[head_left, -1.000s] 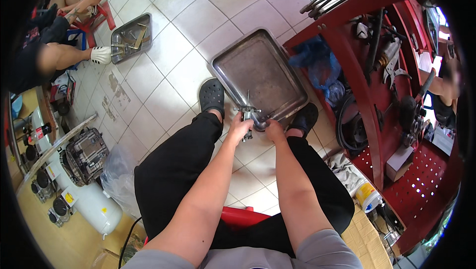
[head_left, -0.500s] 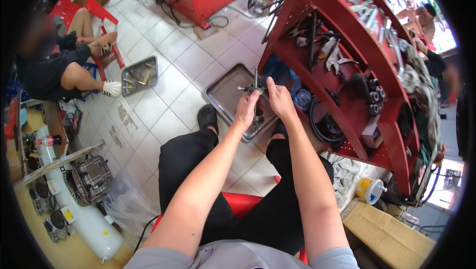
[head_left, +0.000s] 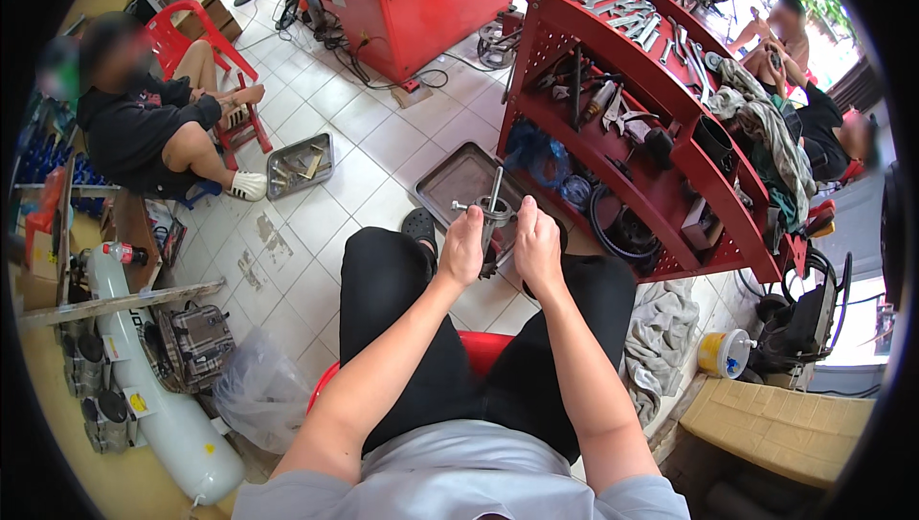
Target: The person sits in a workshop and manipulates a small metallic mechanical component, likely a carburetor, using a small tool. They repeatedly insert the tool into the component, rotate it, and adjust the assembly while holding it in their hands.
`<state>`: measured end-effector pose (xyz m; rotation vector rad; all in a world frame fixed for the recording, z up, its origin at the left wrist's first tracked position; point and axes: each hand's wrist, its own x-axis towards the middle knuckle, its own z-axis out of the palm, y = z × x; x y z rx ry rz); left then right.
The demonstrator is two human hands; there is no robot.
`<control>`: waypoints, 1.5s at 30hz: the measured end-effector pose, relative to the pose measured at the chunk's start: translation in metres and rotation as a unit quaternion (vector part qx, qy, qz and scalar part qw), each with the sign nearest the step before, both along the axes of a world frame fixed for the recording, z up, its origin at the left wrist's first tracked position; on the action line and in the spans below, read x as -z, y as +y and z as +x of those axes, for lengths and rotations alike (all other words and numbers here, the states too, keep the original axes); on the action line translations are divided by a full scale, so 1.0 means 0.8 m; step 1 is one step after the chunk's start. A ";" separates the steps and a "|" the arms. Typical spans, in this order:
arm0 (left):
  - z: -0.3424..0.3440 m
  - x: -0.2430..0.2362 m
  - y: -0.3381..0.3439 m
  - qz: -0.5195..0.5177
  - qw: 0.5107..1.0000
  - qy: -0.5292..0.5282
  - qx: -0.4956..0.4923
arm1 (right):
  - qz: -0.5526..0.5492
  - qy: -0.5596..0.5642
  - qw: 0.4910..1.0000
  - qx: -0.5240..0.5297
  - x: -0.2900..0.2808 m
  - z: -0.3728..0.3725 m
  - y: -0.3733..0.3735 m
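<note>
Between my knees I hold a greasy metal part (head_left: 495, 213) with a round collar, a long thin rod standing up from it and a bolt sticking out to its left. My left hand (head_left: 461, 250) is closed round its left side, thumb up along the collar. At the right side, my right hand (head_left: 538, 250) is closed on the part too, its thumb pointing up. The lower end of the part is mostly hidden by my hands. Beyond it, a shallow metal tray (head_left: 442, 183) lies on the tiled floor.
A red tool cart (head_left: 613, 161) stands at the right, with wrenches (head_left: 627, 17) on top. A smaller tray (head_left: 300, 180) with metal pieces lies near a seated person (head_left: 158, 127) at the left. A white tank (head_left: 163, 415) and a plastic bag (head_left: 257, 391) are at lower left.
My hands and the metal part have come closer to my body, away from above the tray. The whole view has shifted, showing more of the far room.
</note>
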<state>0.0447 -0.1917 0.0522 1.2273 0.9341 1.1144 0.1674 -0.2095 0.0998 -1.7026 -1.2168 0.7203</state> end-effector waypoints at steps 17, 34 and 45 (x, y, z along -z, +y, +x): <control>-0.006 -0.005 0.013 0.282 0.954 0.078 -0.060 | -0.001 0.123 0.991 -0.044 -0.006 0.003 -0.014; -0.002 0.021 -0.008 0.014 0.992 -0.106 0.063 | 0.214 -0.119 0.966 -0.082 0.015 0.008 -0.004; 0.000 0.018 -0.007 0.060 0.991 -0.122 0.009 | 0.177 -0.086 0.972 -0.130 0.006 0.013 -0.003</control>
